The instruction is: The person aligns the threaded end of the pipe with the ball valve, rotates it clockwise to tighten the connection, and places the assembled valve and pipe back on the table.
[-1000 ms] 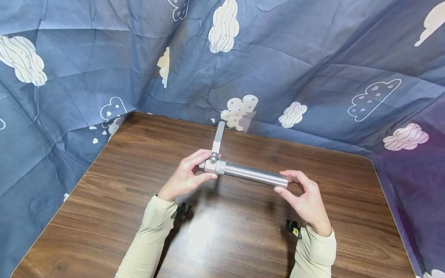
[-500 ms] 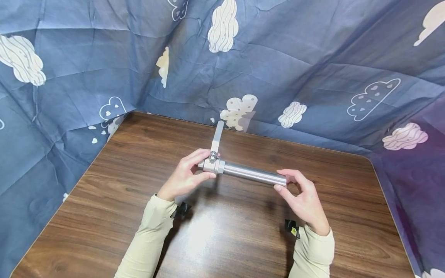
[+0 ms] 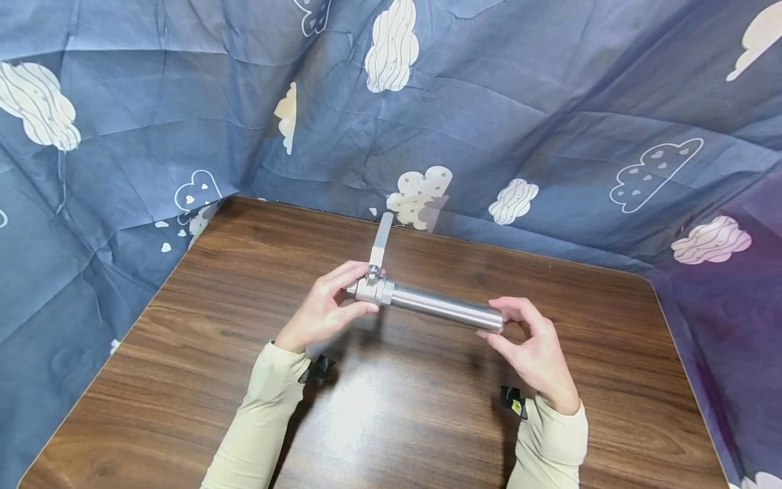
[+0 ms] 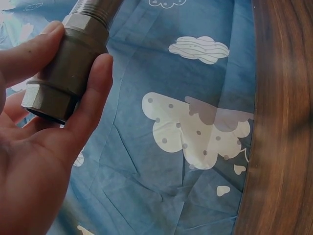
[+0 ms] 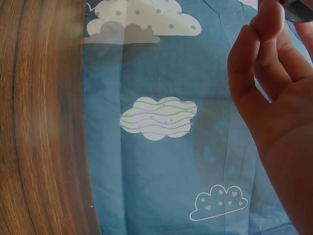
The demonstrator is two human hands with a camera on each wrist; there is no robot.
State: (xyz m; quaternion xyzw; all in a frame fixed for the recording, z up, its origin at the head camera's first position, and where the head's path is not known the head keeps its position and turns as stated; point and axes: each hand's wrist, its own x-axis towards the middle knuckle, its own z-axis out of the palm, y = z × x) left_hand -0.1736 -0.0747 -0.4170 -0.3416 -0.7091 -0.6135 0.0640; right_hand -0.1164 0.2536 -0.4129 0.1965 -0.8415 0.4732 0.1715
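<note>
Blue cloth with white cloud prints hangs behind and along both sides of a dark wood table. I see both hands raised above the tabletop, holding a metal valve with a steel pipe screwed into it.

Left hand: fingers and thumb curled round the valve body, gripping it. In the left wrist view the thumb and fingers wrap the hex body, and the pipe thread runs out of the top edge.

Right hand: fingertips and thumb pinch the far end of the pipe. In the right wrist view only the curled fingers show; a sliver of the pipe end sits at the top right corner.

So the assembly spans between the two hands, valve at my left and free pipe end at my right. Long axis runs left to right across the table, right end slightly lower and nearer to me in the head view. A flat lever handle stands off the valve at roughly a right angle to the pipe, pointing away from me toward the cloth.

Cream sleeves cover both forearms. I can't read any brand, label or writing on valve, pipe or handle.
</note>
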